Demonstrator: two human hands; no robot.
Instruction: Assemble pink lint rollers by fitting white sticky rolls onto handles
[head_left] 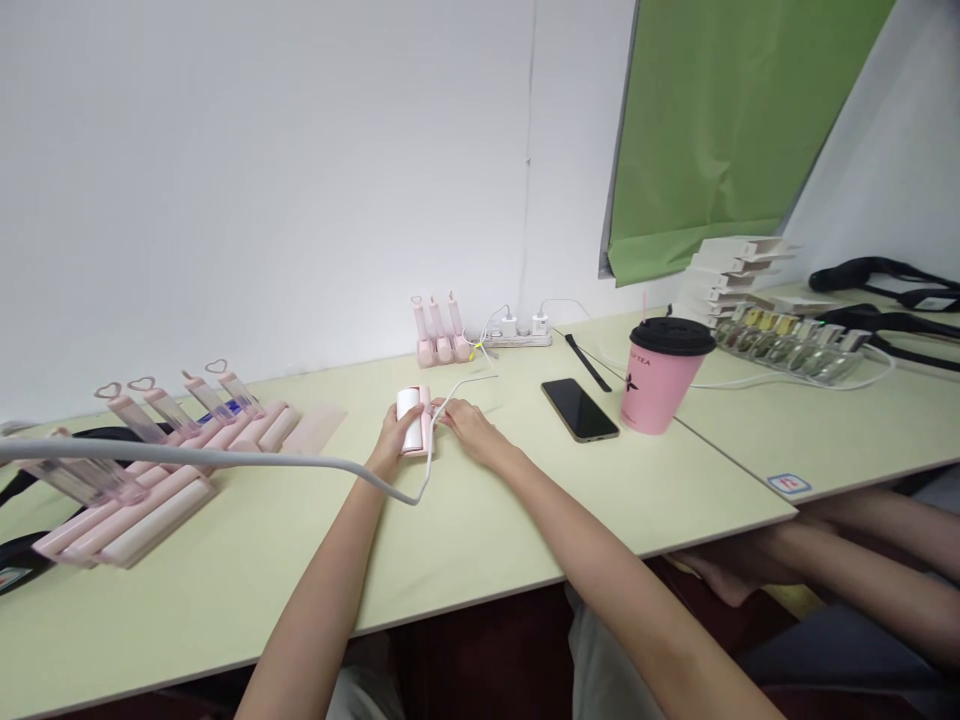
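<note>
A small pink and white device rests on the pale green table in front of me. My left hand is closed on its left side, with the thumb over the white part. At the device's right edge, my right hand has its fingers pressed together by a thin cable; what the fingertips pinch is too small to make out. A white cable hangs close to the camera and crosses in front of the device.
Pink devices with clear tubes stand at the left. Further back are three more and a power strip. To the right lie a phone, a pink cup and glass bottles. Another person's arms show below the table edge.
</note>
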